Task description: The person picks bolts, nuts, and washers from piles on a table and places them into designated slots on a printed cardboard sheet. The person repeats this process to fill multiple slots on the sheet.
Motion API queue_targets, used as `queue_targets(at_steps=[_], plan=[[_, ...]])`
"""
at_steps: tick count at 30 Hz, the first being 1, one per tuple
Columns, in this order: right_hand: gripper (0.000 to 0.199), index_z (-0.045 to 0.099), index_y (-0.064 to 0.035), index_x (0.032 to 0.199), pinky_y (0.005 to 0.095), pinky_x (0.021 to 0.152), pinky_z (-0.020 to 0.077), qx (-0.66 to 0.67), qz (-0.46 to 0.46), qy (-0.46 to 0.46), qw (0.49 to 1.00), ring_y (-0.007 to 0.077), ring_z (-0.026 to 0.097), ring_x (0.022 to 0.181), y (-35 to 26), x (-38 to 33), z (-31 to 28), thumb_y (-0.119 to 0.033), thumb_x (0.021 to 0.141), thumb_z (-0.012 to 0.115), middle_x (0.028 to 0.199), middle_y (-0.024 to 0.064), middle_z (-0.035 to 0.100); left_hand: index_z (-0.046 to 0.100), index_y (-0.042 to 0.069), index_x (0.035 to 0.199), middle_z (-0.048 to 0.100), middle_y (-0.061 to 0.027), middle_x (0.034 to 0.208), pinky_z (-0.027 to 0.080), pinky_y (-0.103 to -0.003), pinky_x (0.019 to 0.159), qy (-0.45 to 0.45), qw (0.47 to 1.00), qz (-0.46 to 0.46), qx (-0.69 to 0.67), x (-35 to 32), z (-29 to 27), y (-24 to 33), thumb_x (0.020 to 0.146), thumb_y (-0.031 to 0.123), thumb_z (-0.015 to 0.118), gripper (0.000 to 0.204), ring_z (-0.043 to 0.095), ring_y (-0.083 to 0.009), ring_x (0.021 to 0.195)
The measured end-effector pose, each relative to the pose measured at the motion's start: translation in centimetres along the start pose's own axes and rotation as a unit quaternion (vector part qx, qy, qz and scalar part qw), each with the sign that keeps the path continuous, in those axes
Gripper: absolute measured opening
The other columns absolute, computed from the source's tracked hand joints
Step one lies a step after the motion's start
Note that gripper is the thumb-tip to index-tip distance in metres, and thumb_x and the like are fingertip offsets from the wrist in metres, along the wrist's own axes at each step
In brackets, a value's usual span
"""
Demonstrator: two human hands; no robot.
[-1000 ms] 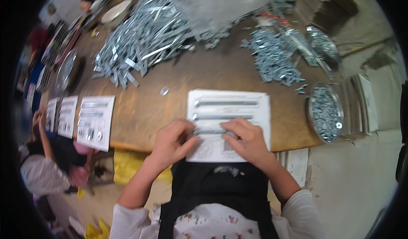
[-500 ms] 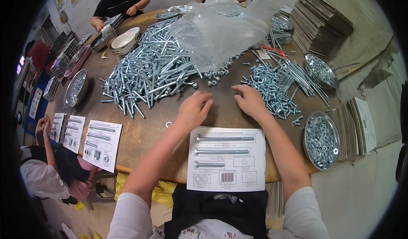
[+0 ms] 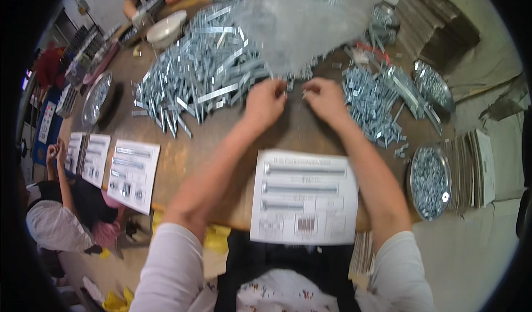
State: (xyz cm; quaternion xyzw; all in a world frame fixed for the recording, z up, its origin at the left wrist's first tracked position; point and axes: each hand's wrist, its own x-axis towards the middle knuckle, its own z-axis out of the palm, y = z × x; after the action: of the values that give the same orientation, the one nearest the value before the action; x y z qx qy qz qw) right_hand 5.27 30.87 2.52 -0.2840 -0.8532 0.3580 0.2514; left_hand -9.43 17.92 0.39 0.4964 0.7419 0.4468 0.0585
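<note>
Two hands: left hand (image 3: 265,102) and right hand (image 3: 326,100) reach side by side to the far part of the bench (image 3: 183,162), forearms stretched forward.
Left grip: fingers curled, pinching the lower edge of the clear plastic bag (image 3: 299,23).
Right grip: fingertips nipped together at the bag's edge; whether they pinch the bag or a bolt, I cannot tell.
Bag: large, crumpled, see-through, lying over the pile of long bolts (image 3: 199,79).
Sheet: printed paper sheet (image 3: 305,196) lies between the forearms at the near edge.
Tray: round metal tray of small parts (image 3: 429,183) at the right.
</note>
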Motion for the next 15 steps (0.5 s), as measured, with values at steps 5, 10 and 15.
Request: queue_targets(at_steps=[5,10,15], plan=[[0.023,0.072,0.0019,0.106,0.0256,0.074,0.0521,0.148,0.043,-0.072,0.985,0.0122,0.066,0.081,-6.4,-13.2,-6.5,-0.005,0.084,0.065,0.092,0.008,0.073,0.064,0.001,0.119,0.068,-0.0067,0.111,0.055,-0.028,0.082,-0.113,0.981,-0.025,-0.158,-10.3,-8.4,8.1,0.087,0.002,0.068,0.032,0.065,-0.0128,0.097],[0.015,0.072,0.0,0.098,0.0283,0.063,0.0514,0.154,0.027,-0.198,0.968,0.0169,0.066,0.068,-9.8,-23.3,-3.4,-0.001,0.083,0.067,0.085,0.0107,0.069,0.065,0.005,0.12,0.071,-0.0084,0.107,0.055,-0.03,0.077,-0.175,0.97,-0.016,-0.169,-21.8,-11.3,9.1,0.082,0.005,0.076,0.04,0.067,-0.0197,0.096],[0.014,0.072,-0.0033,0.096,0.0333,0.061,0.053,0.084,-0.038,-0.108,0.99,0.0259,0.068,0.07,-11.8,-26.5,1.2,-0.004,0.082,0.073,0.086,0.0104,0.068,0.055,0.005,0.137,0.072,-0.0088,0.102,0.053,-0.031,0.075,-0.153,0.982,-0.023,-0.106,-25.9,-10.6,8.6,0.08,0.001,0.077,0.061,0.064,-0.022,0.091]])
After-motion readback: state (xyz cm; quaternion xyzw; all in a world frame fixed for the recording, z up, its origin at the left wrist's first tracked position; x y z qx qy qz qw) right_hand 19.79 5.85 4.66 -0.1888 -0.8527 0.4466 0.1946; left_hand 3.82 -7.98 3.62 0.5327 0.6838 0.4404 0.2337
